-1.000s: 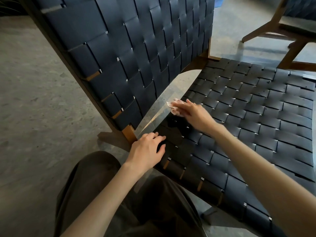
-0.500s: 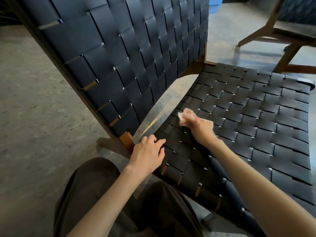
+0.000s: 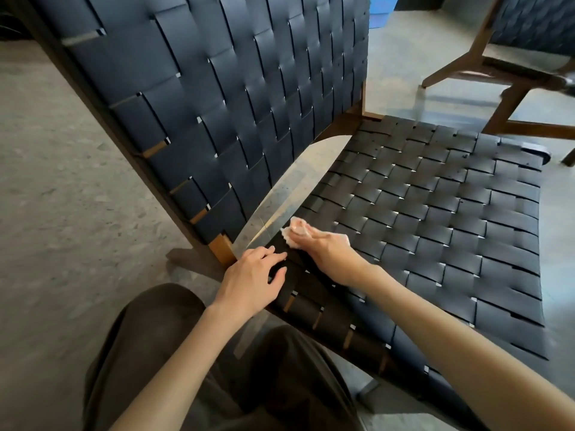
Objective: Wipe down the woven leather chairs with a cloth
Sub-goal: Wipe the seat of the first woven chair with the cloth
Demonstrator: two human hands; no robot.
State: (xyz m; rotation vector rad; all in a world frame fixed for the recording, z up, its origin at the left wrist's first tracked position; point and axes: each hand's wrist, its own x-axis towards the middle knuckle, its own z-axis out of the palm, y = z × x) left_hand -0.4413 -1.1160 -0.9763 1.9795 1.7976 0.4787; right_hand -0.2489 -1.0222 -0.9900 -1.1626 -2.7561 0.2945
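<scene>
Head view, looking down over a woven leather chair whose dark straps cross in a basket weave on both the seat [image 3: 435, 219] and the tilted backrest [image 3: 233, 88]. The right hand [image 3: 326, 251] reaches across the seat's near corner, fingers curled over a crumpled pale cloth [image 3: 295, 229] and holding it down on the straps at the seat's rear edge. That spot lies just beside the gap through which the floor [image 3: 62, 213] shows between seat and backrest. Only the cloth's front part peeks out past the fingertips; the rest is covered by the hand. The left hand [image 3: 252, 281] lies flat and relaxed on the corner of the seat, grasping nothing, fingers spread over the straps and pointing toward the right hand, near it but not touching. A brown wooden frame post [image 3: 222, 248] stands just beside the left hand's fingers. The person's knees in dark trousers [image 3: 149, 353] fill the lower edge. A second chair [image 3: 513, 73] with a wooden frame stands well apart at the upper right, and a blue crate [image 3: 381, 10] shows behind the backrest.
</scene>
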